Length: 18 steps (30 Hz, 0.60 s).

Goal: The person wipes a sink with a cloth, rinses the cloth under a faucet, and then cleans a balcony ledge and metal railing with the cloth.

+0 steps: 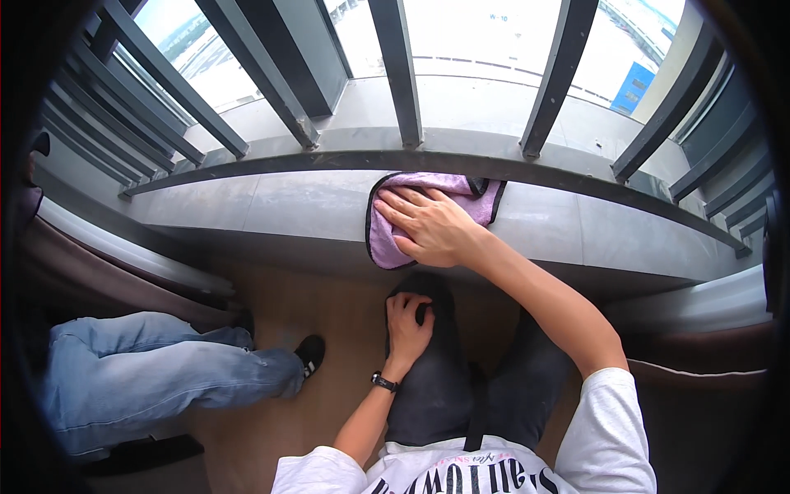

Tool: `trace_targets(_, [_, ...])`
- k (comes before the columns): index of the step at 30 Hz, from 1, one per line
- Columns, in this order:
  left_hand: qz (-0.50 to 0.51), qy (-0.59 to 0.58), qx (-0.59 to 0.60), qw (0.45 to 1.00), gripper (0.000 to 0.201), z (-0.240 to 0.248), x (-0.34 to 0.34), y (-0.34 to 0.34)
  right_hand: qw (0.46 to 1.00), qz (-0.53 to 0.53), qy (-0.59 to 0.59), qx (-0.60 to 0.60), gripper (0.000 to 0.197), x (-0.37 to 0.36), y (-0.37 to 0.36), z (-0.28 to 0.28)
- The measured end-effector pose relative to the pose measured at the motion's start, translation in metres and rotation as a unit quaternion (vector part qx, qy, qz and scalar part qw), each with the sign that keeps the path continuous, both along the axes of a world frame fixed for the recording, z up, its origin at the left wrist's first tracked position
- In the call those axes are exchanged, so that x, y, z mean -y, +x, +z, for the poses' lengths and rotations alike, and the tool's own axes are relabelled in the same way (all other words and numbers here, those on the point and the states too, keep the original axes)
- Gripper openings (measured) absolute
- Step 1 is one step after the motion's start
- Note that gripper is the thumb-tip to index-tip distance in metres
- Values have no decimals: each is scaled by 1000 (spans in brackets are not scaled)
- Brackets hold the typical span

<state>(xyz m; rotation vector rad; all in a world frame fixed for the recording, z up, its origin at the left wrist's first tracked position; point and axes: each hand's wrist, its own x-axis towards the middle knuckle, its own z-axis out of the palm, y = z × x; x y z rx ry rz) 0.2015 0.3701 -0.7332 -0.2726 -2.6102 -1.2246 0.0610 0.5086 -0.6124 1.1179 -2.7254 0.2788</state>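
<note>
R hand spread flat atop black-trimmed purple cloth, lapping near edge of tiled ledge; L hand half-curled at knee, grip unclear.

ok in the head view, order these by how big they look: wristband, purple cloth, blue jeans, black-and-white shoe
1. Blue jeans
2. Purple cloth, partly covered by the right hand
3. Black-and-white shoe
4. Wristband
</note>
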Motion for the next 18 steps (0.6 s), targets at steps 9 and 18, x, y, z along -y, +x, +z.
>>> trace_targets(9, [6,-8,-4,1000,18,-4,-4,0,1000,-3,-11,17,64,-81,63,21])
trace_targets(18, [14,-7,23,1000,16,-7,-2,-5,951,-307,37,31,60,-275,116,27])
